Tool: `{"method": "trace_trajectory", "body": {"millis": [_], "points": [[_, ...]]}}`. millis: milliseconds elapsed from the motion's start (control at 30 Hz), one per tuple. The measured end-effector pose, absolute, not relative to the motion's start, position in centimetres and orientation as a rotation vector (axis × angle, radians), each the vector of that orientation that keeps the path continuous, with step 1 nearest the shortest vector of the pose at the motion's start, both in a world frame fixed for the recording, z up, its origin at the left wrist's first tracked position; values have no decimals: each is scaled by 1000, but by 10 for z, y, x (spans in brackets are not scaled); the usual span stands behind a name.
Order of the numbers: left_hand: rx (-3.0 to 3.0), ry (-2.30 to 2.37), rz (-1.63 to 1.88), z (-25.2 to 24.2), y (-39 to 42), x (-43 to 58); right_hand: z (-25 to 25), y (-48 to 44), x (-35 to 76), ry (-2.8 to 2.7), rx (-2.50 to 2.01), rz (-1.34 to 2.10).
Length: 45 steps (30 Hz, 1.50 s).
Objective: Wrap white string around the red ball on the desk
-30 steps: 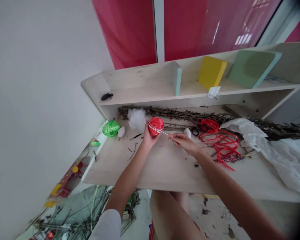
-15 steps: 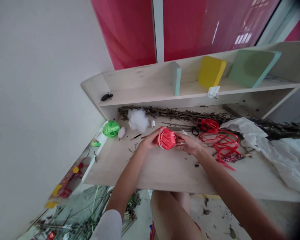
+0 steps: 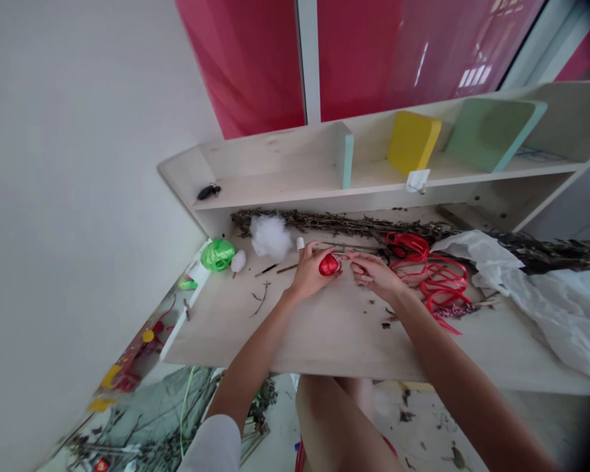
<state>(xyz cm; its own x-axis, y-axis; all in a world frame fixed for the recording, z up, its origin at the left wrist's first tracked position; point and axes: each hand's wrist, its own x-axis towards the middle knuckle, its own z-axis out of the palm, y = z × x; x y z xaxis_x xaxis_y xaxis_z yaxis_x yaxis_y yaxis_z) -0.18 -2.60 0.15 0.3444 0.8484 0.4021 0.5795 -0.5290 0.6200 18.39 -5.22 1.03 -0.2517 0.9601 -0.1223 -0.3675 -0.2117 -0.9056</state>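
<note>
At the far left, on the desk's left end, sit a green raffia ball [image 3: 217,255] and, just beside it, a small white tuft on a stick [image 3: 238,260]. A wad of white cotton stuffing [image 3: 270,237] lies farther right, against a long bundle of dried twigs [image 3: 334,223] running along the back of the desk [image 3: 324,334]. A short white spool [image 3: 300,243] stands just past the stuffing, at 11 o'clock from the left hand [image 3: 309,272].

That hand curls narrowly around the left side of a small red raffia ball [image 3: 329,265], its fingertips on the ball, which sits between both hands near the desk's back half. The right hand [image 3: 373,275] comes in from 4 o'clock, its fingers drawn into a narrow pinch just beside the ball; anything thin between them is too small to tell.

Past that, at 2 o'clock from the right hand, black-handled scissors [image 3: 396,252] lie against loose loops of red raffia ribbon [image 3: 432,272]. A crumpled white plastic bag [image 3: 535,295] spreads over the far right. Above, the shelf [image 3: 275,190] carries a yellow foam block [image 3: 413,142] and a pale green foam board [image 3: 491,134].
</note>
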Motion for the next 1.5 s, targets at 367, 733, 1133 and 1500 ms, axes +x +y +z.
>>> {"method": "trace_trajectory", "body": {"millis": [367,733,1133,1500], "points": [[1515,1058,1277,2,-19,-5,15,-59,173,-1181,-1037,1576],[1369,1081,1262,0,-17,-2,18,-57,174,-1038,-937,1644],[1036,1040,1534,-2,-8,-1,2,-64,154,-1343,-1033,1607],[549,997,1423,9,-5,-3,-10,-61,149,-1475,-1101,1610]]}}
